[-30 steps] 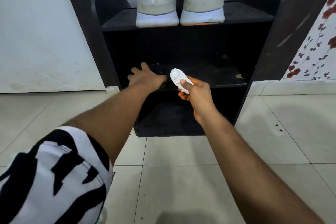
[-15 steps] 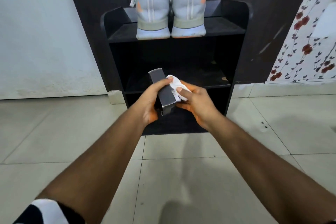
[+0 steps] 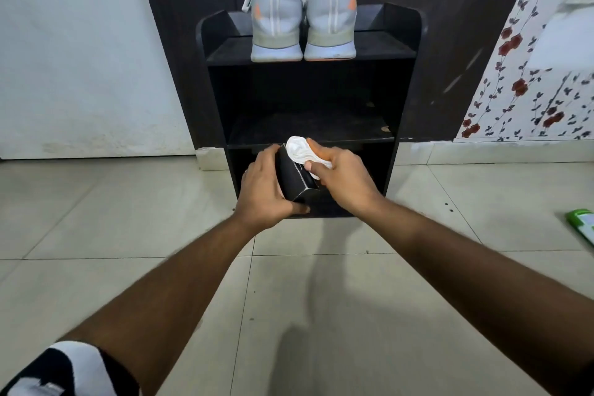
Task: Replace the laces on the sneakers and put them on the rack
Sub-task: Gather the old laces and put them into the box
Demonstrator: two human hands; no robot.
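Right now both hands meet just in front of the rack (image 3: 413, 42), low by its bottom opening. Left hand (image 3: 263, 190) grip: fingers curled round a small black box (image 3: 294, 180), held tilted, open end up twd the rack. Right hand (image 3: 344, 177) grip: thumb + fingers pinching a bundle of white laces (image 3: 300, 151), which touches the box's top end. Sneakers (image 3: 303, 16), grey w/ orange marks, sit side by side on the rack's top shelf, heels facing out. Rack's mid shelf is dark. Green item (image 3: 581, 225) lies on the floor tiles, well to the right of the rack. Black-and-white sleeve (image 3: 64, 370) shows at the near left.
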